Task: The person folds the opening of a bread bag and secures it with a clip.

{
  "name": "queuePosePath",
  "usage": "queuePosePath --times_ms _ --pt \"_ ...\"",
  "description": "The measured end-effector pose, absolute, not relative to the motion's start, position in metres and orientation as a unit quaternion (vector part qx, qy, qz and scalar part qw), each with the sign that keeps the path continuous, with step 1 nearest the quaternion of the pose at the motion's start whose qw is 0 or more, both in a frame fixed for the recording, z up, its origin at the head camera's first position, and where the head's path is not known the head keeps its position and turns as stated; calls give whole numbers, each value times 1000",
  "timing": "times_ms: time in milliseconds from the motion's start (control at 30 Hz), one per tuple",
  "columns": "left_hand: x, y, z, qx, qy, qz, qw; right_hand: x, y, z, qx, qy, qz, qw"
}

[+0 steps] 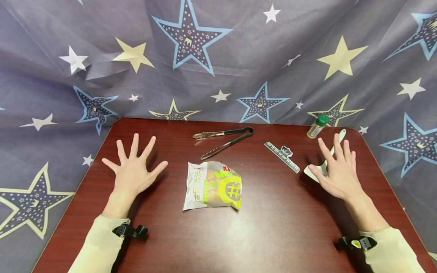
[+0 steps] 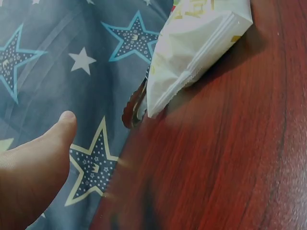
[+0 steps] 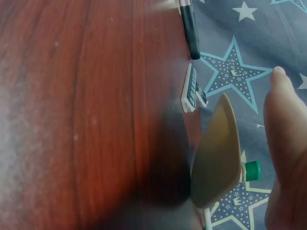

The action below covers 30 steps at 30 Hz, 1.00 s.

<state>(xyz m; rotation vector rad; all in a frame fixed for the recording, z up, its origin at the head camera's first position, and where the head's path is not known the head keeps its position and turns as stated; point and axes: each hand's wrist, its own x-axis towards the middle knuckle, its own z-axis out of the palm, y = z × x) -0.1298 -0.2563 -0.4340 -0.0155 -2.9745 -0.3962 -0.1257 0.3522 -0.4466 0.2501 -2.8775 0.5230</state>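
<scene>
My left hand (image 1: 132, 175) hovers over the left side of the table with its fingers spread, touching nothing I can see. To its right lies a sealed bag of bread (image 1: 213, 185), white at one end with a yellow-green print. My right hand (image 1: 339, 172), fingers also spread, is above a utensil with a broad pale head (image 3: 218, 155) and a light handle (image 1: 342, 133); the hand covers part of it, and its exact kind is unclear. Beyond that hand stands a spice jar (image 1: 316, 127) with a green cap. A piano-key patterned bag clip (image 1: 281, 156) lies to its left.
Metal tongs (image 1: 223, 141) with black handles lie spread behind the bread bag. The dark red wooden table (image 1: 266, 235) meets a grey star-printed cloth (image 1: 218, 81) at its back edge. Each wrist wears a black strap device (image 1: 131, 230).
</scene>
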Motion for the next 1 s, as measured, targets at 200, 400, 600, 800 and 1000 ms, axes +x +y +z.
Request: queuePosePath --times_ms 200,400,600,800,1000 --pt "-132 -247 -431 -41 -986 -140 81 -127 341 -440 104 -970 192 109" --pt "-141 -227 -427 -121 -974 -160 106 -128 322 -431 147 -957 215 124" --pt "-153 -192 -412 -189 -957 -207 81 -131 295 -424 192 -941 246 130" --pt "-162 -152 -401 -254 -940 -219 66 -134 267 -422 216 -934 270 92" --pt "-168 -126 -399 -287 -935 -207 31 -135 241 -424 240 -926 286 63"
